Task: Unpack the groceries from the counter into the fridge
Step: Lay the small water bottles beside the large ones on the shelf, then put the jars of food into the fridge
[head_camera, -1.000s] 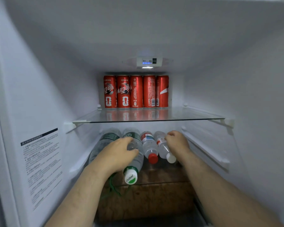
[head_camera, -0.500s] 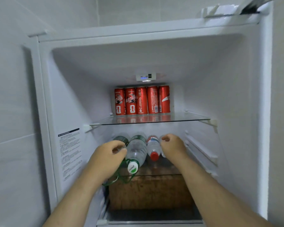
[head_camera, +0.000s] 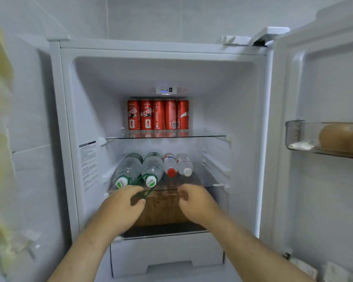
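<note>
Lying sideways on the lower glass shelf (head_camera: pixel 210 186) at centre frame, four clear ribbed plastic bottles (head_camera: pixel 153 169) point round caps outward. Five glossy red cans (head_camera: pixel 158 115) stand above. The left hand (head_camera: pixel 120 206) curls beside a thin green strap (head_camera: pixel 140 180); whether it grips is unclear. The right hand (head_camera: pixel 196 202) hangs loosely curled, holding nothing.

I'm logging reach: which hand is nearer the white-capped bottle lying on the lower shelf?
Right. The right hand hovers just below and in front of the white-capped bottle; the left hand is farther off to the left, below the green-capped bottles.
</note>
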